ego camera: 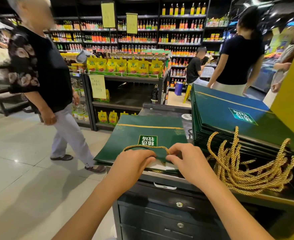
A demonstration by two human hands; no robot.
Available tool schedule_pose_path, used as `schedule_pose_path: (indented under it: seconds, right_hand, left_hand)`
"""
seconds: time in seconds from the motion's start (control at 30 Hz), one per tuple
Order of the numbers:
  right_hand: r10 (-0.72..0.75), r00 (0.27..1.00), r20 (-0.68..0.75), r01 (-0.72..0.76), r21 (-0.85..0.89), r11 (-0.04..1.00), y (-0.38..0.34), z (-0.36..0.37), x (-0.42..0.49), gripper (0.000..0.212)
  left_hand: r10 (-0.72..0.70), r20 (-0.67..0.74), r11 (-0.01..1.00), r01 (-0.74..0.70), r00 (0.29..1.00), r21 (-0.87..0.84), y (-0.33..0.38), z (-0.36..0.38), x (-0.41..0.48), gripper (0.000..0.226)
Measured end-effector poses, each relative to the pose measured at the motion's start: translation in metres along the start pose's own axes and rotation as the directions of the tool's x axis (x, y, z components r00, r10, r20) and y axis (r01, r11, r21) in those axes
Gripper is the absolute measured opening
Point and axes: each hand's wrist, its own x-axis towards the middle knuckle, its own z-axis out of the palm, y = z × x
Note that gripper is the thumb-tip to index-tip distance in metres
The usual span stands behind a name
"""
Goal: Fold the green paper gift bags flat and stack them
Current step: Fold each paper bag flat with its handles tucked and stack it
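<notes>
Green bag (139, 131) flat, left hand (132, 161) and right hand (186, 159) pinching its edge

Left hand (134, 161) and right hand (187, 160) pinch the near edge of a flat green bag (142, 132), just left of the tall stack (229, 115). The stack's gold handles (246, 170) trail nearer, apparently tangled.

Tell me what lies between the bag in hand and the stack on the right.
Head view: between bag and stack, a narrow strip of dark counter, bare except for a small white round object at its far end.
</notes>
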Motion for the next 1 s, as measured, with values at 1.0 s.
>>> schedule_pose_path:
  seconds: [1.0]
  right_hand:
    - [-0.168, 0.986, 0.01, 0.157, 0.298, 0.942, 0.035, 0.007, -0.014, 0.024]
  left_hand:
    - [0.056, -0.472, 0.998, -0.052, 0.88, 0.021, 0.025, 0.048, -0.005, 0.015]
